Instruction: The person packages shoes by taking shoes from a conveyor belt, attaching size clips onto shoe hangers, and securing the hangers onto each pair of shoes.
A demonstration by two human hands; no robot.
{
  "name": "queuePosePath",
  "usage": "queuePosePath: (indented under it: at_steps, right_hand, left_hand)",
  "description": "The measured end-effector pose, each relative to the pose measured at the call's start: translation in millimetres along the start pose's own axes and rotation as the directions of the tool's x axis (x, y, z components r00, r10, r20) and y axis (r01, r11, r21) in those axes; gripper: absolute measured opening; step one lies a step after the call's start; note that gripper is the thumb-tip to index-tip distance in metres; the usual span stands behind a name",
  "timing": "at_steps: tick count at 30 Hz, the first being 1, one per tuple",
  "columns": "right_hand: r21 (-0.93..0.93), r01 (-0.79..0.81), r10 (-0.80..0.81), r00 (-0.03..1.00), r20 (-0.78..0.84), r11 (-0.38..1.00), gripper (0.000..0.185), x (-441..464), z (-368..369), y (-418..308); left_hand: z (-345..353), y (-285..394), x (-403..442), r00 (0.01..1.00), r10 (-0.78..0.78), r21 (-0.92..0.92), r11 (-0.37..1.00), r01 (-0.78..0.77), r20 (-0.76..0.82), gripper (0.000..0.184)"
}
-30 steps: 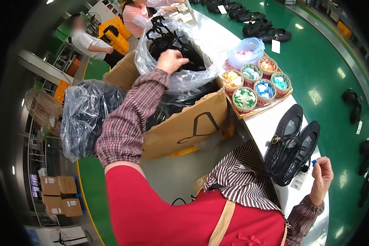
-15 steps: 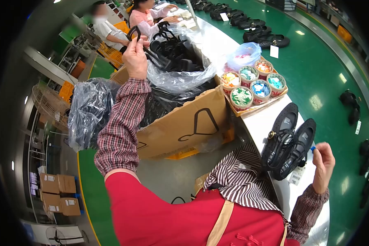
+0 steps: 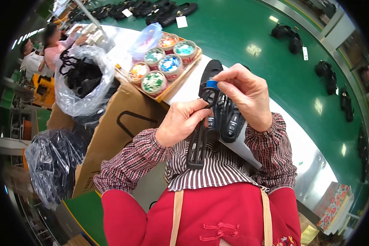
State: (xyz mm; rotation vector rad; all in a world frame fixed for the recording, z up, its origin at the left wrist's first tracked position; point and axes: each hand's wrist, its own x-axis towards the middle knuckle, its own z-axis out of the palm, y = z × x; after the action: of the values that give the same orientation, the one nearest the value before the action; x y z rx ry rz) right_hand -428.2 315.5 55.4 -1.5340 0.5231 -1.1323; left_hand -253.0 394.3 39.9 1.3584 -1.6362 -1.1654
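Observation:
My left hand (image 3: 179, 124) pinches a black plastic shoe hanger (image 3: 196, 153) just below its loop, with the long end pointing down toward my apron. In my right hand (image 3: 250, 97), thumb and forefinger press a small blue plastic tab (image 3: 212, 84) against the top of that loop. Whether the tab is fastened on it, I cannot tell. Behind the hanger, a pair of black shoes (image 3: 233, 123) rests on the white work surface, partly covered by my hands.
Several tubs of coloured tabs (image 3: 154, 82) stand in a tray at the work surface's left edge. Further left, a cardboard box (image 3: 123, 110) holds a plastic bag (image 3: 84, 100) of black hangers. Black shoes (image 3: 178, 14) line the green belt opposite. Two people sit at far left.
My left hand has brought the hanger from over the bag to in front of the shoes. My right hand has moved the blue tab to the hanger's loop. The view has swung right.

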Motion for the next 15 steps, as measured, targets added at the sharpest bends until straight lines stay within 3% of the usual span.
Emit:
queuePosePath:
  at_steps: [2, 6, 8, 12, 14, 15]
  right_hand:
    - [-0.155, 0.038, -0.037, 0.999, 0.007, 0.987, 0.013, -2, -7, 5]
    - [-0.227, 0.042, -0.045, 0.999, -0.009, 0.973, 0.015, -4, -20, 12]
    - [-0.379, 0.095, -0.096, 0.995, 0.014, 0.921, 0.017, -5, -23, 10]
    - [-0.423, 0.134, -0.127, 0.991, 0.045, 0.896, 0.022, -13, -19, 9]
    - [-0.29, -0.063, 0.07, 0.997, 0.015, 0.955, 0.026, -22, -20, 18]
    - [-0.228, 0.014, -0.018, 1.0, -0.014, 0.974, 0.031, -21, -16, 28]
  left_hand:
    - [6, 0, 4, 0.999, 0.017, 0.013, 1.0, -0.018, 0.029, 0.014]
    - [11, 6, 9, 0.999, 0.021, 0.063, 0.998, -0.023, 0.039, 0.015]
    - [11, 7, 12, 0.998, 0.028, 0.059, 0.998, -0.032, 0.054, 0.015]
    - [10, 6, 15, 0.999, 0.026, 0.051, 0.998, -0.027, 0.022, 0.016]
    - [12, 1, 16, 0.999, 0.016, 0.053, 0.998, -0.019, 0.046, 0.016]
    - [12, 0, 17, 0.997, 0.011, 0.056, 0.998, -0.015, 0.07, 0.016]
